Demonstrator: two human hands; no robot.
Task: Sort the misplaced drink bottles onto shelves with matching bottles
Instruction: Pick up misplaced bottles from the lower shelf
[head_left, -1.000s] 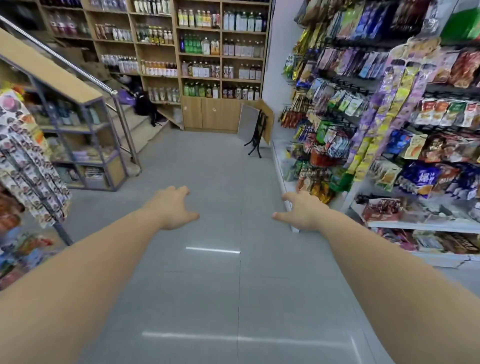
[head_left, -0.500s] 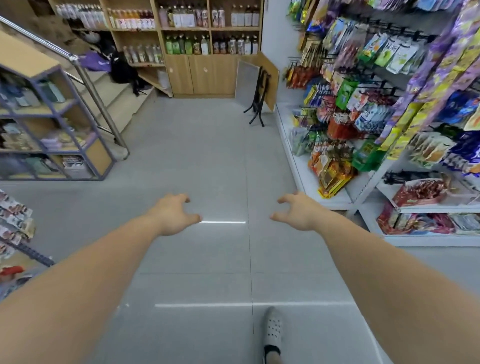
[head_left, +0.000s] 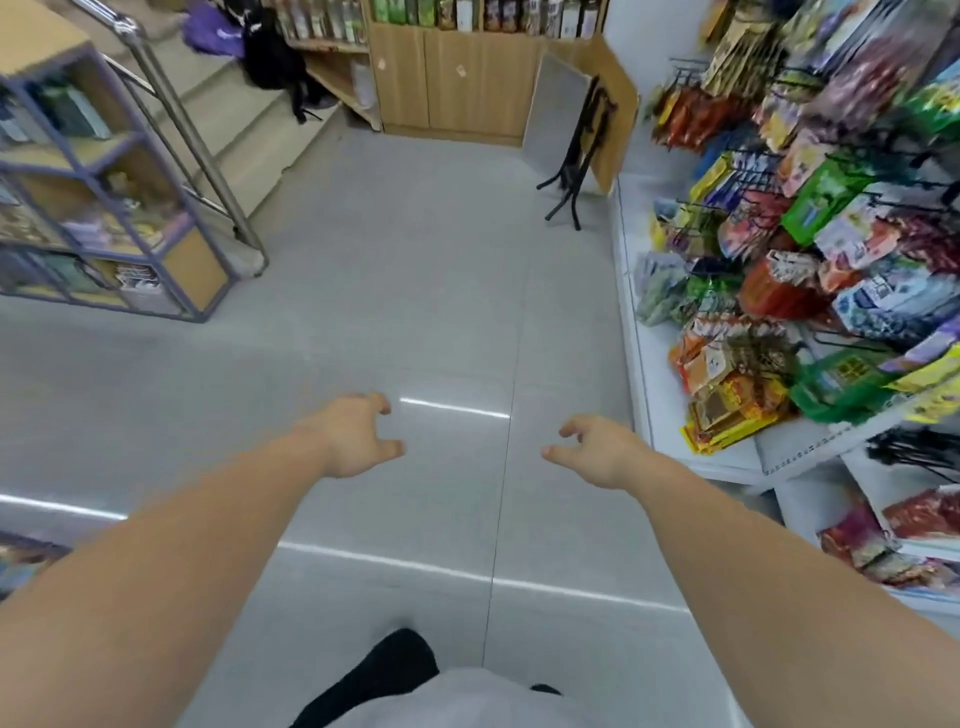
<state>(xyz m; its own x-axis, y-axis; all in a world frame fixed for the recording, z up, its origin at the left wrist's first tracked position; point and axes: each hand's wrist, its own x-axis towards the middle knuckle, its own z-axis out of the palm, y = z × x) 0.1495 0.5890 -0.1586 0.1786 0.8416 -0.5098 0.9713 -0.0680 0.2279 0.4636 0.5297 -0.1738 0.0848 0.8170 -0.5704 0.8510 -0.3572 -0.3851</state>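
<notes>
Both my arms stretch out over the grey tiled floor of a shop aisle. My left hand (head_left: 356, 436) hangs with loosely curled fingers and holds nothing. My right hand (head_left: 597, 449) is the same, empty with relaxed fingers. The drink bottles (head_left: 483, 11) stand in rows on the wooden shelf unit (head_left: 457, 78) at the far end of the aisle; only the lowest row shows at the top edge. No bottle is near either hand.
A white rack of hanging snack bags (head_left: 779, 270) lines the right side. A grey metal-framed shelf (head_left: 104, 208) and a stair handrail (head_left: 192, 130) stand on the left. A folded table (head_left: 571, 135) leans by the wooden unit. A black bag (head_left: 270, 57) lies on the stairs.
The view has tilted down and moved forward along the aisle, so most bottle shelves left the top of the frame. Both hands stay empty, and their fingers have curled a little more.
</notes>
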